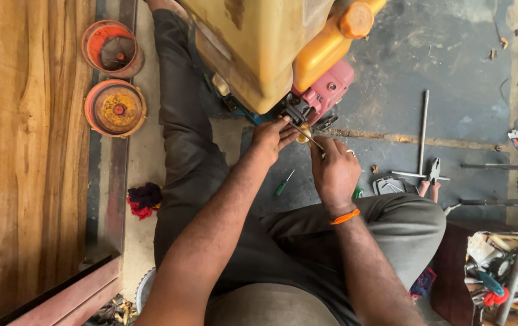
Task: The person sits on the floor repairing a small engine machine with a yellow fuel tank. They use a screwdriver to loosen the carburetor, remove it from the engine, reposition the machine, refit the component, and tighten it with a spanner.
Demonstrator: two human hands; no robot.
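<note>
Tank: our left hand (269, 137) pinches a fitting under the smooth yellow plastic tank (253, 48).
Tool: our right hand (333, 172) grips a thin metal rod (311, 139).
Toolbox: open box (503, 271), heaped with tools.

Grimy yellow plastic tank (259, 48), streaked wood plank (23, 151)

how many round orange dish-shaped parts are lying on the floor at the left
2: one orange round part near the top left, and a second round part right below it, both beside the wooden board. None looks hidden.
</note>
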